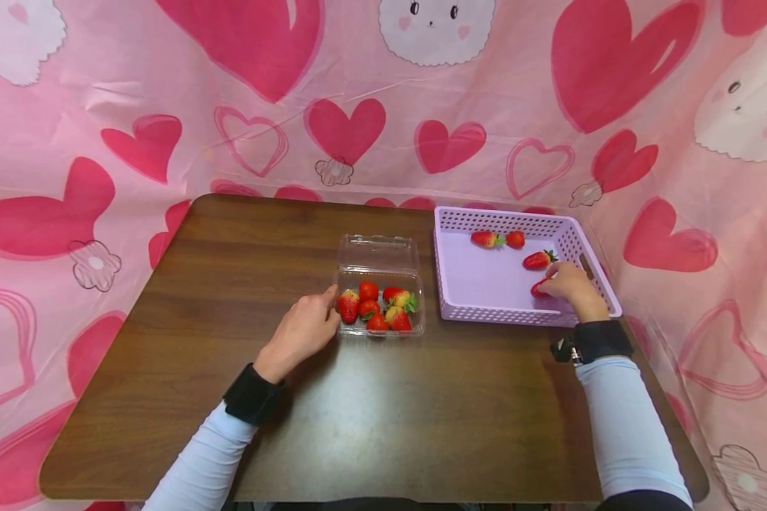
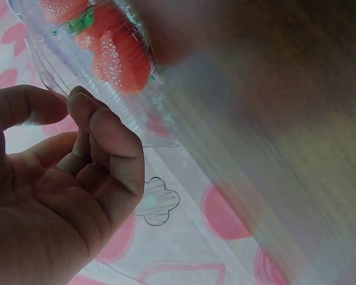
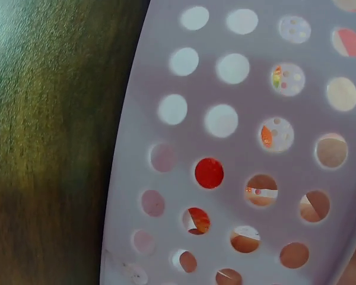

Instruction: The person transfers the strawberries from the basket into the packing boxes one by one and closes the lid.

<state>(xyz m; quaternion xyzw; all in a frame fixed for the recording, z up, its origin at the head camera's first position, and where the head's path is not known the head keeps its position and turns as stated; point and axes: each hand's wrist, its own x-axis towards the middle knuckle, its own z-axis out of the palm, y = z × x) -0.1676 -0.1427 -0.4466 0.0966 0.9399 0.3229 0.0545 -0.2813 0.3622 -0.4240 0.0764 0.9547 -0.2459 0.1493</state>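
In the head view a clear plastic clamshell box (image 1: 420,312) stands mid-table with its lid (image 1: 378,254) raised at the back. Several strawberries (image 1: 349,306) lie inside it. My left hand (image 1: 302,328) is at the box's left side; the left wrist view shows its thumb and forefinger pinching the rim. Over at the right, my right hand (image 1: 570,285) reaches into a lilac basket (image 1: 476,280) and grips a strawberry (image 1: 537,289) by the basket floor, its fingers covering part of the fruit. Through the basket's holes, the right wrist view gives glimpses of red fruit (image 3: 209,173) and fingers.
Three more strawberries lie toward the back of the basket, one (image 1: 537,260) just behind my right hand. The basket's perforated walls (image 3: 213,83) surround that hand. A brown wooden table (image 1: 383,419) carries everything, and a pink heart-printed cloth (image 1: 460,191) hangs behind it.
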